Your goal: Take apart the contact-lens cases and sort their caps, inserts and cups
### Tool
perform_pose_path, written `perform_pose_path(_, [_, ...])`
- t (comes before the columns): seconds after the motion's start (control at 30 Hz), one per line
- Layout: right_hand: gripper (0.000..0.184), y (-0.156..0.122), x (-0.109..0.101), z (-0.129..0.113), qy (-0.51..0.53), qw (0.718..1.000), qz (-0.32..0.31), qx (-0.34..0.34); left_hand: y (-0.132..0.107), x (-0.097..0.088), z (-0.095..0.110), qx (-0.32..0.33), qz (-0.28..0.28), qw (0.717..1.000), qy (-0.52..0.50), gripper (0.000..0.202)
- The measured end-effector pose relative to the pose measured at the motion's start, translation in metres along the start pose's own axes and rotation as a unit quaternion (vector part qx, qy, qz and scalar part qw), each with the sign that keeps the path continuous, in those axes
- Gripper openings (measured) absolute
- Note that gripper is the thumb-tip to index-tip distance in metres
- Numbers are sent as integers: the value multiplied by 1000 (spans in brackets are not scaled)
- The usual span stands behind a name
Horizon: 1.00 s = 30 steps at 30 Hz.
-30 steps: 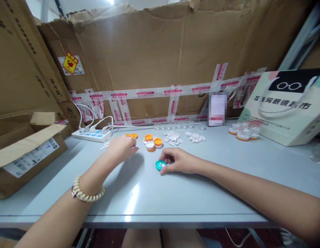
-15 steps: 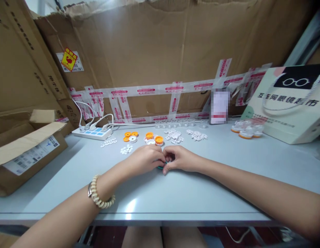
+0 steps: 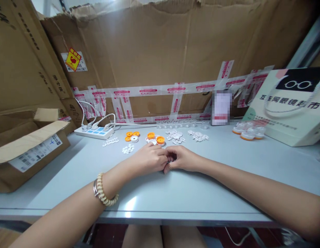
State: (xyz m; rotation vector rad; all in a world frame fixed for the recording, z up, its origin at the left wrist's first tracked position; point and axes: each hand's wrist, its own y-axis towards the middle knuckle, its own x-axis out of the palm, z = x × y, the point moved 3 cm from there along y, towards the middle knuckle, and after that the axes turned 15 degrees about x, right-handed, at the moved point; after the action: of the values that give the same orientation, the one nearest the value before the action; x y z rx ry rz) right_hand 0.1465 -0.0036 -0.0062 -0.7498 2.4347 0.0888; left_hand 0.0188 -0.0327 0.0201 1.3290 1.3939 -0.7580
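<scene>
My left hand and my right hand meet over the middle of the table, fingers curled and touching. A small teal-edged part showed between them a moment ago; my fingers now hide it. Just beyond my left hand stand orange and white round cups. Left of these lie orange and white discs, with small white round pieces in front. White lattice-like pieces are heaped behind my right hand, and a second heap lies to their right.
Clear round cups line the back by a taped cardboard box. A power strip and an open carton stand left. A phone, clear-topped orange pieces and a paper bag are right.
My left hand has turned and closed further over the teal-edged part, which no longer shows. My right hand stays nearly in place. The whole view has shifted slightly.
</scene>
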Motion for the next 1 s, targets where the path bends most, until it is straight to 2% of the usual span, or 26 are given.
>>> perform_pose_path(0.13, [34,0,0,0,6,1000,-7,-4,2,-1,-3,-45,41,996,-66,8])
perform_pose_path(0.2, [35,-1,-1,0,4,1000,-8,0,1,-8,-6,-62,56,993,-83,9])
perform_pose_path(0.27, [36,-2,-2,0,-2,1000,-7,9,-6,-18,-14,-88,48,993,-70,12])
perform_pose_path(0.37, [39,-3,-3,-1,-10,1000,-5,20,-30,-33,-37,-146,-36,988,-20,13])
perform_pose_path(0.5, [40,-4,-3,-1,-17,1000,-8,20,-67,-40,-68,-240,-161,957,29,14])
perform_pose_path(0.63, [39,-4,-3,-1,-27,1000,-12,3,-75,-37,-75,-289,-240,926,52,15])
perform_pose_path(0.87, [38,-5,-4,-2,-41,999,-12,-12,-66,-32,-67,-300,-283,909,56,16])
perform_pose_path(0.93, [38,-6,-4,-3,-40,999,-12,-12,-68,-32,-67,-299,-283,910,46,14])
perform_pose_path(1.0, [39,-6,-4,-3,-39,999,-14,-12,-68,-34,-66,-300,-260,917,35,11])
